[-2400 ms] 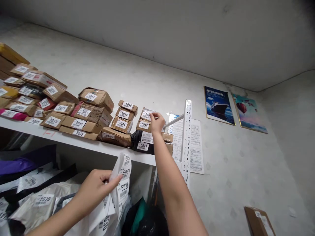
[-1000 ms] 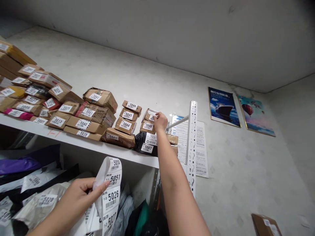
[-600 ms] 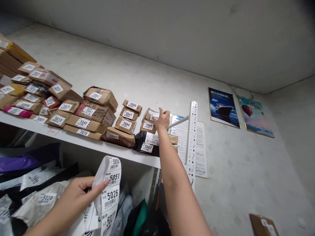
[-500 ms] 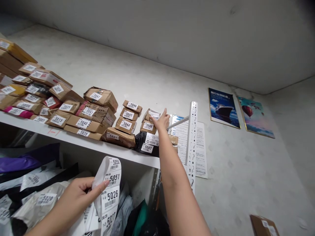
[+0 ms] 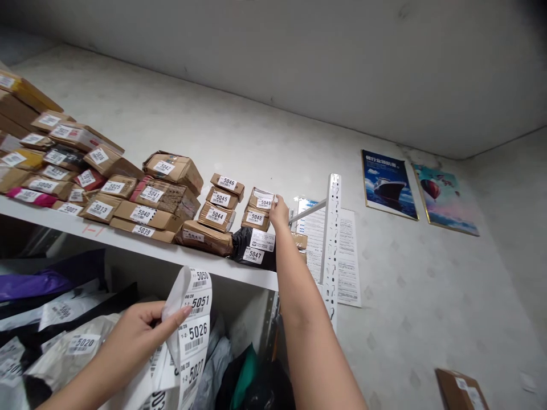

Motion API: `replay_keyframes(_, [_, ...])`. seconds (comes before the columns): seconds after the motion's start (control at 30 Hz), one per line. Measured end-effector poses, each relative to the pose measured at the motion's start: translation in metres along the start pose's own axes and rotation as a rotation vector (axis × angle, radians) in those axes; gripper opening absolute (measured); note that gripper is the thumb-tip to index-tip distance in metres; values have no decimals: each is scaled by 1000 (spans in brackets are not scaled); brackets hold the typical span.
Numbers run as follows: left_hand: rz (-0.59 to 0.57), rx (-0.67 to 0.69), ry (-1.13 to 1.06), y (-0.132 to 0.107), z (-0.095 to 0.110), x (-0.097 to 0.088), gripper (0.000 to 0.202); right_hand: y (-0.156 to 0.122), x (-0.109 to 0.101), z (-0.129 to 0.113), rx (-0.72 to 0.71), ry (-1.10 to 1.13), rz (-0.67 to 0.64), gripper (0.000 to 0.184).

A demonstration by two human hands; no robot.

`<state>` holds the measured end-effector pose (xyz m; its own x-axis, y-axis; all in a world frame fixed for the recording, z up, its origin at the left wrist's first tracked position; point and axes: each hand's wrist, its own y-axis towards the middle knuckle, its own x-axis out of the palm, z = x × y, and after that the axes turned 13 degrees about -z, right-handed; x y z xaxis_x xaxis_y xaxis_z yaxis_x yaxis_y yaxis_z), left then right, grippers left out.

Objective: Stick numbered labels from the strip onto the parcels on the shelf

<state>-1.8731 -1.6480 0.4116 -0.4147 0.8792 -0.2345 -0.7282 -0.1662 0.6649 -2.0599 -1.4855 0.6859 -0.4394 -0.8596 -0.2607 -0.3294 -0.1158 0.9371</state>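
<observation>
My left hand (image 5: pixel 143 330) pinches a long curling strip of white number labels (image 5: pixel 194 336), thumb over the front; 5050, 5051, 5026 and 5027 can be read. Up on the shelf, my right hand (image 5: pixel 279 213) is closed at the right edge of a small cardboard box (image 5: pixel 257 195) labelled 5049, its fingers partly hidden. That box rests on another small box (image 5: pixel 250 219) labelled 5048. Below them lies a black-wrapped parcel (image 5: pixel 242 242) labelled 5047, partly behind my right forearm.
The white shelf (image 5: pixel 213 272) carries several stacked, numbered cardboard boxes (image 5: pixel 171 208) to the left. A perforated white upright (image 5: pixel 332 239) stands right of my forearm. Bagged parcels (image 5: pixel 55 341) fill the level below. Two posters (image 5: pixel 390 185) hang on the right wall.
My right hand has gone from spread fingers beside the 5049 box to closed fingers at its right edge. The 5049 label now shows more fully. My left hand keeps the label strip.
</observation>
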Motion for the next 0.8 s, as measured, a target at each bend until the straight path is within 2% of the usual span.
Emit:
replay_keyframes(0.07, [-13, -12, -10, 0, 5, 0, 54, -20, -5, -11, -34, 67, 65, 41])
replay_keyframes(0.1, [-40, -19, -22, 0, 8, 0, 54, -36, -7, -17, -81, 139, 32, 40])
replay_keyframes(0.13, [-68, -15, -41, 1, 10, 0, 53, -57, -10, -23, -159, 260, -56, 38])
replay_keyframes(0.17, [-99, -6, -57, 1, 12, 1, 53, -81, -13, -29, -261, 417, -261, 34])
replay_keyframes(0.2, [-128, 9, -69, 2, 13, 2, 52, -107, -16, -34, -329, 551, -583, 35])
replay_keyframes(0.23, [-151, 33, -72, 2, 12, 4, 51, -134, -18, -37, -359, 648, -846, 36])
replay_keyframes(0.27, [-171, 62, -67, 3, 11, 7, 51, -160, -20, -38, -367, 709, -974, 37])
replay_keyframes(0.33, [-229, 126, -40, 4, 5, 14, 51, -201, -20, -36, -346, 811, -946, 35])
replay_keyframes(0.4, [-327, 179, -1, 6, -3, 23, 52, -225, -19, -28, -216, 911, -829, 40])
replay_keyframes(0.43, [-381, 195, 22, 6, -6, 27, 51, -231, -19, -22, -134, 959, -801, 45])
replay_keyframes(0.5, [-485, 209, 66, 8, -11, 35, 50, -237, -18, -8, 12, 1022, -841, 52])
replay_keyframes(0.6, [-580, 155, 57, 9, -13, 47, 42, -244, -18, 10, 115, 1046, -916, 40])
replay_keyframes(0.67, [-528, 72, -11, 10, -12, 57, 34, -254, -18, 19, 118, 1031, -841, 34])
replay_keyframes(0.7, [-468, 41, -37, 10, -12, 64, 39, -260, -19, 22, 112, 1016, -780, 33])
replay_keyframes(0.73, [-398, 30, -49, 9, -11, 71, 43, -266, -20, 24, 106, 994, -719, 31])
replay_keyframes(0.8, [-266, 56, -22, 8, -10, 87, 39, -278, -22, 28, 109, 969, -609, 27])
